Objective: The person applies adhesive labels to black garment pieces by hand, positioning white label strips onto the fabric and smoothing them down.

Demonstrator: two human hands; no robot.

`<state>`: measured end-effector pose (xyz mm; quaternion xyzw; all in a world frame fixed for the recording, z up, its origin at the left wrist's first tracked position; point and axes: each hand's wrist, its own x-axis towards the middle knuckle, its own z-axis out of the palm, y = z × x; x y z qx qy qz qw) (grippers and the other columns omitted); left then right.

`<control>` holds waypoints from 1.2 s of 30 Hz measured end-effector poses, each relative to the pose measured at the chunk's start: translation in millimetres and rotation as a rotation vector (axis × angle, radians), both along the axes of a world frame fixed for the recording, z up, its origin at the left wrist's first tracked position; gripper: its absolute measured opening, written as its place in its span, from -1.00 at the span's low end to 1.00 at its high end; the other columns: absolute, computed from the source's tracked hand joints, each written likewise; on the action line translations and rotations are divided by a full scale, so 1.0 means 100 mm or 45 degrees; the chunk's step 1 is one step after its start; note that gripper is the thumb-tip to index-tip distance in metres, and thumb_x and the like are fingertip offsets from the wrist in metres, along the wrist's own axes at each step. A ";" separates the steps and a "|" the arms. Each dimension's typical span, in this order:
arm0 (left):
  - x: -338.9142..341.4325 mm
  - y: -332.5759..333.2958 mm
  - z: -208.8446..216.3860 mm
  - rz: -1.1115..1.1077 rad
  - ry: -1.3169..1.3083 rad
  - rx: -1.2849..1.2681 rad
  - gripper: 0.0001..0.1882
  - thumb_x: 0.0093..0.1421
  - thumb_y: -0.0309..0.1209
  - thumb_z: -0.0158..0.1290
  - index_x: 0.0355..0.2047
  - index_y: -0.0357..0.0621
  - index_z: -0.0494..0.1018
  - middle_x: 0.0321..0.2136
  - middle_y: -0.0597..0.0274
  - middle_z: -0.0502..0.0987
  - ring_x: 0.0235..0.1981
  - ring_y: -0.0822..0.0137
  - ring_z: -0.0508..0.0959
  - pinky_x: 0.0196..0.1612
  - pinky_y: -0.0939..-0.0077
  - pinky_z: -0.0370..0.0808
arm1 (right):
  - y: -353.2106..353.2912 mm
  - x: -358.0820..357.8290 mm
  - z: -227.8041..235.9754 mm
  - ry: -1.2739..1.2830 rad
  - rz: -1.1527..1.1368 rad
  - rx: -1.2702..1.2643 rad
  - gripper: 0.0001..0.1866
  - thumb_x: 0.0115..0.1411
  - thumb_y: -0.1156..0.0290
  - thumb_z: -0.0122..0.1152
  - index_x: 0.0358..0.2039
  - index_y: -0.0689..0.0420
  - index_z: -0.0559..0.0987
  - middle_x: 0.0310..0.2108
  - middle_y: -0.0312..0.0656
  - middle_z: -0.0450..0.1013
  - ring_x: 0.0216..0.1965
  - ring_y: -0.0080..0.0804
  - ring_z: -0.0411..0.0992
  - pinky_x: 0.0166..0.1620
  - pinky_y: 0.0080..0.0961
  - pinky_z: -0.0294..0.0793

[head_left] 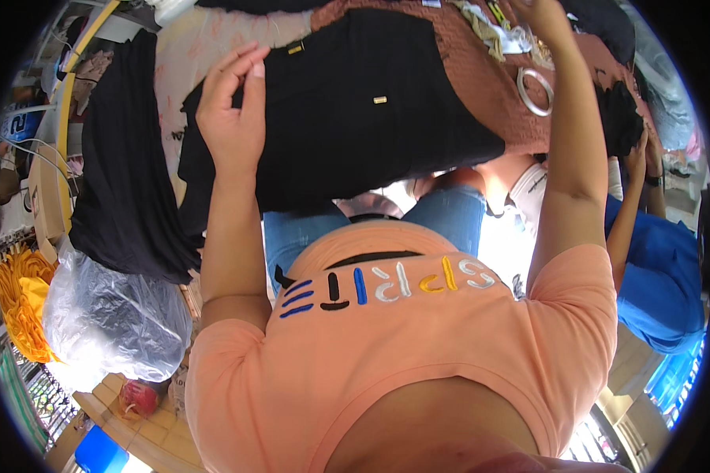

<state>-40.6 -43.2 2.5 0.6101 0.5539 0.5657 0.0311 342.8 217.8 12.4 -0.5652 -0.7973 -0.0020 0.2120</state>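
Observation:
A black cloth point(347, 134) lies spread over the work surface in front of me, with two small gold-coloured pieces on it. One gold piece point(295, 49) is near its upper left edge, the other gold piece point(380, 100) nearer the middle. Over the cloth's left part is my left hand point(235, 102), thumb and fingertips drawn together beside the first gold piece; anything between them is too small to make out. My right hand point(538, 17) reaches to the far right, among small items at the picture's top edge. Its fingers are partly cut off from view.
A white ring point(535, 91), perhaps a tape roll, lies on the brown cover point(481, 87) beside my right forearm. More black fabric point(126, 158) hangs at the left, above a clear plastic bag point(118, 315). A person in blue point(659, 276) works close by on the right.

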 end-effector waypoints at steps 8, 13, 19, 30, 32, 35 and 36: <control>0.26 0.03 -0.10 -0.151 -0.136 0.055 -0.83 0.28 -0.56 0.15 -0.15 -0.17 0.66 -0.11 0.20 0.66 -0.15 0.44 0.59 -0.07 0.60 0.48 | -1.35 0.89 -0.20 0.685 0.043 0.153 -0.77 0.25 0.40 0.34 -0.13 0.23 0.69 -0.30 -0.20 0.65 -0.30 -0.63 0.53 -0.18 -0.64 0.50; 0.48 0.06 -0.13 -0.245 -0.142 0.000 -0.83 0.30 -0.55 0.14 -0.15 -0.17 0.67 -0.11 0.21 0.65 -0.05 0.37 0.61 0.06 0.53 0.47 | -2.11 1.29 -0.55 0.833 -0.172 0.142 -0.79 0.27 0.41 0.34 -0.11 0.17 0.70 -0.24 -0.29 0.66 -0.28 -0.67 0.53 -0.14 -0.68 0.50; 0.68 0.05 -0.08 -0.278 -0.096 -0.060 -0.83 0.31 -0.55 0.13 -0.13 -0.18 0.66 -0.10 0.19 0.64 -0.04 0.36 0.60 0.08 0.51 0.47 | -2.22 1.25 -0.58 0.336 -0.339 0.301 -0.83 0.18 0.36 0.34 -0.20 0.01 0.73 -0.19 -0.21 0.64 -0.12 -0.21 0.57 -0.01 -0.35 0.52; 0.78 -0.05 0.03 -0.279 -0.021 -0.161 -0.82 0.30 -0.57 0.12 -0.12 -0.22 0.64 -0.12 0.14 0.65 -0.05 0.32 0.62 0.09 0.47 0.48 | -1.78 1.06 -0.57 0.328 -0.241 0.429 -0.82 0.17 0.42 0.31 -0.19 0.01 0.73 -0.20 -0.23 0.62 -0.12 -0.17 0.53 0.00 -0.31 0.50; 0.83 -0.04 0.05 -0.310 -0.026 -0.163 -0.82 0.30 -0.59 0.12 -0.12 -0.22 0.64 -0.15 0.14 0.66 -0.08 0.32 0.63 0.06 0.48 0.49 | -1.77 1.12 -0.59 0.339 -0.278 0.417 -0.81 0.17 0.41 0.31 -0.19 0.00 0.73 -0.19 -0.24 0.62 -0.11 -0.16 0.52 0.00 -0.31 0.50; 0.85 -0.03 0.04 -0.332 -0.007 -0.198 -0.82 0.30 -0.58 0.12 -0.12 -0.22 0.64 -0.16 0.14 0.66 -0.10 0.33 0.63 0.02 0.49 0.51 | -1.80 1.17 -0.61 0.328 -0.296 0.351 -0.80 0.15 0.39 0.32 -0.18 -0.01 0.72 -0.16 -0.25 0.61 -0.08 -0.13 0.51 0.03 -0.28 0.49; 0.87 -0.02 0.03 -0.351 0.003 -0.197 -0.82 0.29 -0.58 0.13 -0.12 -0.22 0.64 -0.16 0.14 0.66 -0.10 0.33 0.63 0.02 0.49 0.51 | -1.81 1.14 -0.65 0.266 -0.259 0.349 -0.80 0.15 0.39 0.33 -0.18 -0.01 0.72 -0.15 -0.25 0.61 -0.06 -0.12 0.51 0.04 -0.28 0.49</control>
